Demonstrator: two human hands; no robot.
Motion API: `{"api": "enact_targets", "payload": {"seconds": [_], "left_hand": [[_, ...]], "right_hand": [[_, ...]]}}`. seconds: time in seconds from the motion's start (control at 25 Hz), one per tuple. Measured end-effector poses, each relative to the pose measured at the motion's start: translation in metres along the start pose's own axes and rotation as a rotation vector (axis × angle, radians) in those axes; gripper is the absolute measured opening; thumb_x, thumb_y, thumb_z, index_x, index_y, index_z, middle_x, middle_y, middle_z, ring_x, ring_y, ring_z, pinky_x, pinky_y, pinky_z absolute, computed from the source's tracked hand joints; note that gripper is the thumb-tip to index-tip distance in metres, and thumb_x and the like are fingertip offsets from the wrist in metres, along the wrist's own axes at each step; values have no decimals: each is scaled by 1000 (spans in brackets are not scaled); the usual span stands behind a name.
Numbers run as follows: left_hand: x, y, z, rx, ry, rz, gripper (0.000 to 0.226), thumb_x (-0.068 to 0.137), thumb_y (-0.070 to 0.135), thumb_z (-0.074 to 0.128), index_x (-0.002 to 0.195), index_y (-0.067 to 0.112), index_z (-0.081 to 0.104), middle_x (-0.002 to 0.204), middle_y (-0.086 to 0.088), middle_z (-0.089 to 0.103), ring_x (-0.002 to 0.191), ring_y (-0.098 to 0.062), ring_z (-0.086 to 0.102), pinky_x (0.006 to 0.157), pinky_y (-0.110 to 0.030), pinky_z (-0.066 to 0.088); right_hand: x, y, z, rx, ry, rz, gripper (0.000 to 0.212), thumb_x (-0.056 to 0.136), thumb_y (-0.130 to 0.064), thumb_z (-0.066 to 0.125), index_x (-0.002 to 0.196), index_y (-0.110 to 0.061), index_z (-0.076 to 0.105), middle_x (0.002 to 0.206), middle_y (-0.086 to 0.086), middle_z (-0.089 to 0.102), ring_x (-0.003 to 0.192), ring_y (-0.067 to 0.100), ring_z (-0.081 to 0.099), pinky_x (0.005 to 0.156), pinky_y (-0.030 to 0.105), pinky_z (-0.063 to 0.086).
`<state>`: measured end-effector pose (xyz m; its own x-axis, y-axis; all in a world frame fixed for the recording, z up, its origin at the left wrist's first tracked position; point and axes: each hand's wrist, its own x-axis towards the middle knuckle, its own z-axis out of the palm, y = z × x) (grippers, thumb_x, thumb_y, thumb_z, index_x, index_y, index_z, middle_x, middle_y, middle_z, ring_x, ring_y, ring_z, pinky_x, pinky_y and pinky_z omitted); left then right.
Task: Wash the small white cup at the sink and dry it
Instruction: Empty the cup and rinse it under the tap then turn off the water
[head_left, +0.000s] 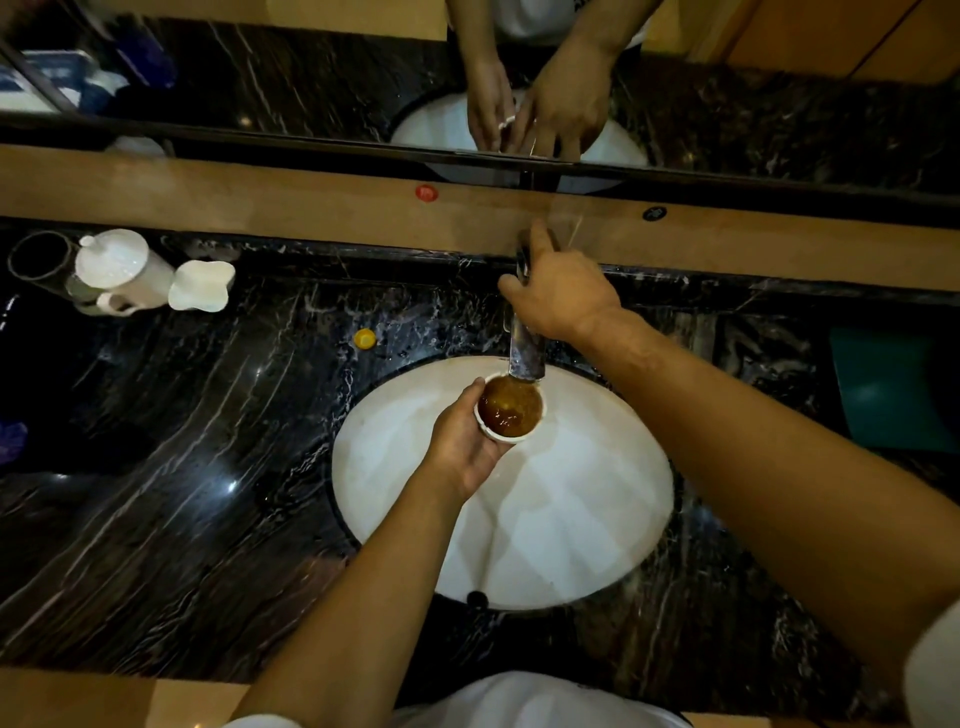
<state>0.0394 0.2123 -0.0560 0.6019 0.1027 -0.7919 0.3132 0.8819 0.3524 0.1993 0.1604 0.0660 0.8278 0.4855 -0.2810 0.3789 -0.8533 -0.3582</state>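
Inside cup (510, 410), brown liquid (508, 406).

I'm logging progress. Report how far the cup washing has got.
Done: the small white cup is at the sink, held by the left hand under the faucet. In hand: the right hand is on the faucet lever, and the cup holds brownish liquid. Left: emptying, rinsing clean, drying. No drying cloth is clearly visible.
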Motion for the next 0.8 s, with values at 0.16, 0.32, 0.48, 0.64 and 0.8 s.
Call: {"api": "enact_targets", "payload": {"seconds": [0.16,0.32,0.48,0.64,0.8], "left_hand": [[4,-1,-3,83,20,57,28,97,10,61,123,1,64,128,-28,66,121,-44,63,103,-62,48],[9,2,-5,154,59,106,33,94,-9,53,123,1,62,118,-27,68,110,-44,67,97,-65,51],[8,2,-7,200,28,129,36,85,-17,52,109,4,69,99,-22,76,89,-35,76,75,-45,63],[12,4,-8,229,14,135,49,77,-23,45,114,-1,67,101,-25,74,89,-36,74,76,-46,63],[14,2,-5,330,-15,164,56,76,-25,43,122,0,62,111,-25,71,100,-37,71,86,-50,61]], "right_hand": [[-39,31,31,748,400,150,34,100,-46,44,119,-26,63,101,-4,69,84,6,62,79,36,54],[-90,59,105,933,100,468,23,98,-27,61,118,-17,61,97,-5,62,87,5,58,83,35,50],[-99,55,141,1135,-207,461,31,96,-21,65,126,-12,61,117,9,72,103,25,71,88,46,60],[-90,55,149,1210,-144,481,23,96,-18,62,115,-11,71,108,13,77,98,31,75,79,44,64],[-79,61,146,1186,-87,563,28,104,-26,51,107,-7,72,100,16,77,88,34,76,71,46,65]]}}
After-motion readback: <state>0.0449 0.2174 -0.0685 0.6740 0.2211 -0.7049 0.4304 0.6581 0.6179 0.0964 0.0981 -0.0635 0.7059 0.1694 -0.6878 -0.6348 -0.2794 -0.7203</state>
